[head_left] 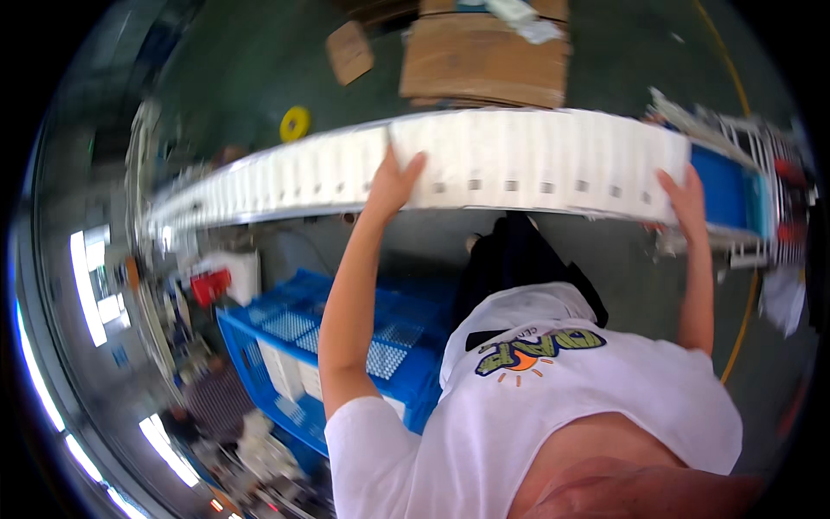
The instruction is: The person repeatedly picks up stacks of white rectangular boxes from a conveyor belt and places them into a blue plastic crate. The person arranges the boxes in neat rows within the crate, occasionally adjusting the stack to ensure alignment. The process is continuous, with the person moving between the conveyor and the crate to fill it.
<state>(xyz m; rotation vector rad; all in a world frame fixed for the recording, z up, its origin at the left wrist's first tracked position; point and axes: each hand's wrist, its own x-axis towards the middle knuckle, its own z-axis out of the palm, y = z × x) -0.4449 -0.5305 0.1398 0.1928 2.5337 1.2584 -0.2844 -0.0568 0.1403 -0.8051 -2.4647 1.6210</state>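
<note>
A long row of white packs, set side by side and each bearing a small dark mark, lies along the conveyor. My left hand grips the row partway along, its fingers at a gap between packs and its thumb spread to the right. At the row's right end, my right hand presses against the last pack, thumb on top. Several packs are held between my two hands. More white packs stretch away to the left. Fingertips of both hands are partly hidden by the packs.
Bare blue belt shows right of the row, beside a metal frame. Beyond the conveyor lie flattened cardboard and a yellow tape roll. A blue plastic crate with white contents stands behind my left arm.
</note>
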